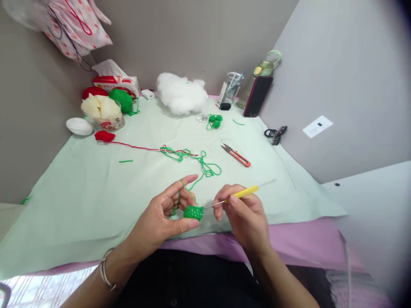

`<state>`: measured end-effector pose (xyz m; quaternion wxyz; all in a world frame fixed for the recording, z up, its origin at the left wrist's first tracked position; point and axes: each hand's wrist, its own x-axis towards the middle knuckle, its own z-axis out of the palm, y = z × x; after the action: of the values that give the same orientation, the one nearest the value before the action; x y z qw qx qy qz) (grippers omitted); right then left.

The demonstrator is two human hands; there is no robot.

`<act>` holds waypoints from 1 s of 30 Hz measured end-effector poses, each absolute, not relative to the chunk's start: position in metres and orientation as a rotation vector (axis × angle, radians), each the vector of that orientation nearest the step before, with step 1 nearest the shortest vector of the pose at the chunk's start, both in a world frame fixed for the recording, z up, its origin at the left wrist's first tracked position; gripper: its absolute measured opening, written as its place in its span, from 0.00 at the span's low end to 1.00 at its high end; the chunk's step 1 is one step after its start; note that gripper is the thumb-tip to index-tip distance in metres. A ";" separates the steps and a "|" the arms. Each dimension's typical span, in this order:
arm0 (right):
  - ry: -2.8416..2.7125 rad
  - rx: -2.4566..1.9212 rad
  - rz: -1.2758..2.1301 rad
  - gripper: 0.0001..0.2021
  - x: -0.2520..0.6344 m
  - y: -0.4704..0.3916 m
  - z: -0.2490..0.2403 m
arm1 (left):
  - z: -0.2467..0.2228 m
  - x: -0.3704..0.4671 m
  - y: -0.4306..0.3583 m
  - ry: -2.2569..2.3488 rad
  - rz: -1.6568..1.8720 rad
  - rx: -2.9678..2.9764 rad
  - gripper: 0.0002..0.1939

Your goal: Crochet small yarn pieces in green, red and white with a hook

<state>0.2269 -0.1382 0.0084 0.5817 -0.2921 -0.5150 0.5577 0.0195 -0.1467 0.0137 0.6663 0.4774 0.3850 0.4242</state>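
Near the table's front edge, my left hand pinches a small green crocheted piece between thumb and fingers, with green yarn running over its raised index finger. My right hand grips a crochet hook by its yellow handle. The hook's metal shaft points left, its end at the right edge of the green piece; whether it is inside a stitch is too small to tell. From the piece, the yarn leads up to a loose green tangle on the cloth beyond my hands.
Orange-handled snips lie right of the tangle. A red piece trails yarn from the left. White stuffing, a tissue box, a glass of pens, a phone and a bottle stand along the back.
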 end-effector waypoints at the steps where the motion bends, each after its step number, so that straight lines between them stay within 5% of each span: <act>1: -1.232 -0.695 1.279 0.09 0.224 -0.139 0.007 | 0.014 0.022 -0.148 0.892 0.967 1.078 0.39; 8: -1.718 -0.806 0.267 0.20 0.209 -0.152 -0.012 | 0.011 0.042 -0.157 0.820 1.057 0.790 0.36; 16: -1.177 -0.704 1.130 0.08 0.214 -0.138 0.008 | 0.014 0.031 -0.150 0.729 1.034 0.710 0.25; 21: -1.366 -0.784 1.037 0.07 0.208 -0.141 0.007 | 0.010 0.029 -0.152 0.860 1.011 0.972 0.35; 30: -1.212 -0.797 1.250 0.10 0.216 -0.135 -0.001 | 0.017 0.029 -0.151 1.006 0.976 1.196 0.32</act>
<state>0.2165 -0.1348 -0.0015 0.5755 -0.3404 -0.5177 0.5338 0.0292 -0.1510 0.0168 0.6049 0.5168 0.4348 0.4217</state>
